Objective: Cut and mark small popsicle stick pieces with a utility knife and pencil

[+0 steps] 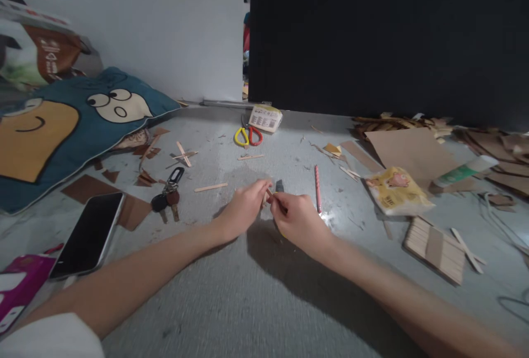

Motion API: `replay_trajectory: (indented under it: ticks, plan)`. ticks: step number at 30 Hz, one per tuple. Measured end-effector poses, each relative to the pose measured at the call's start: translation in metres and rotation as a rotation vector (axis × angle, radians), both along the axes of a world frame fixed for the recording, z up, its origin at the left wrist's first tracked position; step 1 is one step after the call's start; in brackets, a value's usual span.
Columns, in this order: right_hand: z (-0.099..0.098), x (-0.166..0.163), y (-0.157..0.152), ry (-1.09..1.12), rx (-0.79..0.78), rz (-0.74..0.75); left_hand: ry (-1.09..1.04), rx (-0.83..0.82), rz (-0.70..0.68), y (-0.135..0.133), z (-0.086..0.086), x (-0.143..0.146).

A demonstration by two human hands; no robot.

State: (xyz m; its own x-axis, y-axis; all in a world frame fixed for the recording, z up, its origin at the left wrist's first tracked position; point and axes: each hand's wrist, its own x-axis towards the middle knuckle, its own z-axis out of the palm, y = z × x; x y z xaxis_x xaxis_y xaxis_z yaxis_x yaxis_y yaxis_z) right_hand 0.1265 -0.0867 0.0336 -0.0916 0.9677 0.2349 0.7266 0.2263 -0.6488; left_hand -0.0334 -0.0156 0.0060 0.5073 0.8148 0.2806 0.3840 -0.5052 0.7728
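A strip [270, 195] is pinched between the fingers of the left hand [247, 204] and right hand [301, 221], seemingly to be steadied from both sides; scissors [255, 136] are set beyond, apparently within reach.

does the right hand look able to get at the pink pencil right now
Probably yes: the pink pencil lies close to the right hand, and nothing seems to stand between them. That hand looks closed on a small brown piece, though, so it would likely need to let go first.
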Motion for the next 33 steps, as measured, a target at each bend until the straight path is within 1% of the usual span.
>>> replay_trajectory:
  ticks: [3,6,8,10,12,13,15,17,18,20,21,24,25,26,28,30,33]
  plan:
    - [0.005,0.000,0.000,0.041,0.005,-0.012,-0.023,-0.028,0.022,0.002,0.001,0.000]
    - [0.007,0.000,-0.002,0.033,0.038,-0.029,-0.067,-0.059,0.033,0.003,0.004,0.000]
    - [0.006,0.002,-0.001,0.029,0.074,-0.049,-0.099,-0.075,0.026,0.003,0.004,0.000]
    - [0.003,0.009,0.004,0.014,0.138,-0.102,-0.135,-0.120,0.025,0.004,0.005,0.001]
    - [-0.002,0.020,0.013,-0.050,0.213,-0.184,-0.169,-0.176,0.018,0.005,0.004,0.001]
    - [-0.006,0.026,0.019,-0.111,0.222,-0.209,-0.185,-0.201,0.009,0.005,0.004,0.001]
    - [-0.013,0.039,0.030,-0.231,0.240,-0.216,-0.208,-0.245,-0.026,0.006,0.004,0.002]
    - [-0.018,0.047,0.038,-0.311,0.318,-0.231,-0.217,-0.282,-0.070,0.005,0.004,0.003]
    - [-0.019,0.050,0.039,-0.308,0.361,-0.244,-0.213,-0.292,-0.092,0.005,0.004,0.003]
    - [-0.019,0.050,0.038,-0.228,0.413,-0.207,-0.190,-0.296,-0.126,0.003,0.004,0.003]
    - [-0.018,0.049,0.036,-0.158,0.406,-0.139,-0.175,-0.296,-0.139,0.003,0.004,0.002]
    - [-0.016,0.040,0.029,0.059,0.286,0.135,-0.135,-0.285,-0.183,0.001,0.004,0.001]
    - [-0.017,0.037,0.028,0.122,0.254,0.165,-0.124,-0.279,-0.198,0.000,0.004,0.001]
    - [-0.018,0.035,0.028,0.181,0.236,0.161,-0.116,-0.274,-0.212,-0.001,0.004,0.000]
    - [-0.022,0.031,0.029,0.296,0.218,0.099,-0.113,-0.281,-0.226,-0.002,0.003,0.000]
    - [-0.026,0.029,0.031,0.405,0.200,0.045,-0.140,-0.324,-0.218,-0.003,0.003,0.001]
    - [-0.031,0.029,0.032,0.542,0.163,0.013,-0.202,-0.398,-0.194,-0.003,0.003,0.002]
